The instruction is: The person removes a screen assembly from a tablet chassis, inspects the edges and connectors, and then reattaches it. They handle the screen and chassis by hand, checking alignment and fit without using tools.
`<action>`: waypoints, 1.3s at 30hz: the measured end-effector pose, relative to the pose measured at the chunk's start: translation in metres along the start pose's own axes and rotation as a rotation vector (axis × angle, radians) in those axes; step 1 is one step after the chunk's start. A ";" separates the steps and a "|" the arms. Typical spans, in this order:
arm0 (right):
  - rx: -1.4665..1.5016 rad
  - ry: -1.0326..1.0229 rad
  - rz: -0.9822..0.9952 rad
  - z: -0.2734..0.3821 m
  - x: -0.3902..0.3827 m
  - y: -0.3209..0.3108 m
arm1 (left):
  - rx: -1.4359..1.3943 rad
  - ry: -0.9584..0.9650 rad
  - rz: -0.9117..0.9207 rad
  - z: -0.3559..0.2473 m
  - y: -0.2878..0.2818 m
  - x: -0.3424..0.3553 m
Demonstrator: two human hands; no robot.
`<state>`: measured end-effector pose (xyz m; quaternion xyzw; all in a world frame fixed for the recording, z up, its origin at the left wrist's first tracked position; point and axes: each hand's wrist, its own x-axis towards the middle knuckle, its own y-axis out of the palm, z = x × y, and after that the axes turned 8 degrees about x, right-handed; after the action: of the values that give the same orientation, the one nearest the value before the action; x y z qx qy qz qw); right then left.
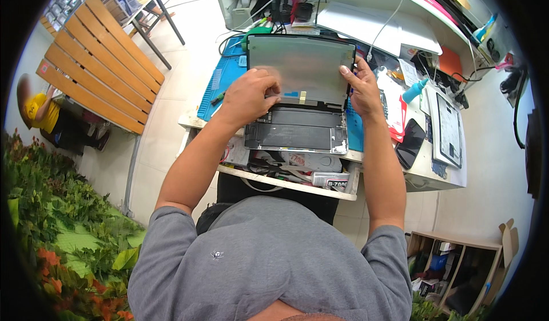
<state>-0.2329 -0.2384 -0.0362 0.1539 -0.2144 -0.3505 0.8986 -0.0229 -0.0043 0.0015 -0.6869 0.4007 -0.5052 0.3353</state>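
An opened tablet lies at the front edge of the workbench. Its screen panel point(306, 58) is raised, with the silvery back facing me and a short yellow tape strip point(302, 96) near its lower edge. My right hand point(363, 89) grips the panel's right edge, thumb on the silvery side. Below it sits the tablet's back housing point(294, 130), dark cells showing inside. In front of the panel's lower left is my left hand point(249, 96), its fingers curled together and slightly blurred. Whatever the left fingertips hold, if anything, cannot be made out.
Under the tablet spreads a blue work mat point(220, 80). An open drawer point(286, 182) with tubes and cables juts out below the bench edge. To the right lie a teal bottle point(414, 91), a dark phone-like slab point(410, 143) and another tablet part point(446, 129). Cables hang behind.
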 end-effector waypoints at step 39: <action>-0.064 -0.119 0.195 0.043 -0.079 0.011 | -1.036 -0.245 0.171 0.099 -0.051 -0.042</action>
<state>-0.2999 -0.1807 -0.0165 0.0826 -0.2699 -0.2766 0.9186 0.0757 0.0612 0.0018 -0.7811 0.6099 -0.1286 0.0368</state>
